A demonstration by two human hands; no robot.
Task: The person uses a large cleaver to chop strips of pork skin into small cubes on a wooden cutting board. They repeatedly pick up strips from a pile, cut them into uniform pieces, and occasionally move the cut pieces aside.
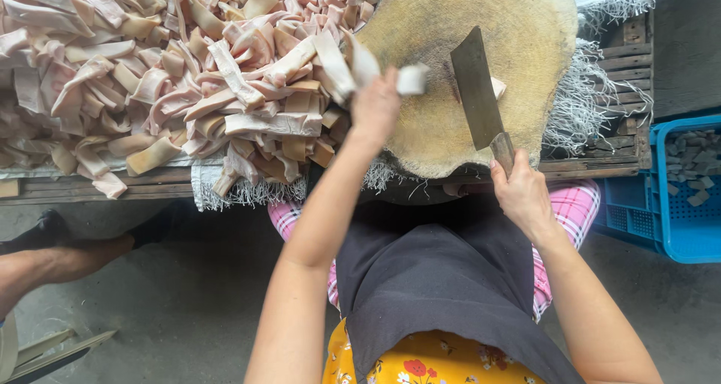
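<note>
In the head view, a round, worn wooden chopping block (451, 91) is seen resting on a white fringed cloth (586, 106) that is spread over a slatted wooden table (623, 147). The left hand (375, 108) is raised over the block's left edge, its fingers pinched around a pale pink strip of raw pork skin (411, 78), which is blurred. The right hand (523, 195) is closed around the wooden handle of a broad steel cleaver (477, 91), whose blade is laid across the block, tilted up and to the left. A small pale piece (497, 87) is visible on the block just beside the blade's right edge. A large heap of pink and cream pork skin strips (165, 76) is spread over the table to the left, touching the block. A blue plastic crate (676, 196) holding grey chunks is placed on the floor to the right. A dark apron (435, 279) is worn over pink checked trousers. Another person's foot in a black sandal (45, 237) is seen at the left on the concrete floor (188, 309).
</note>
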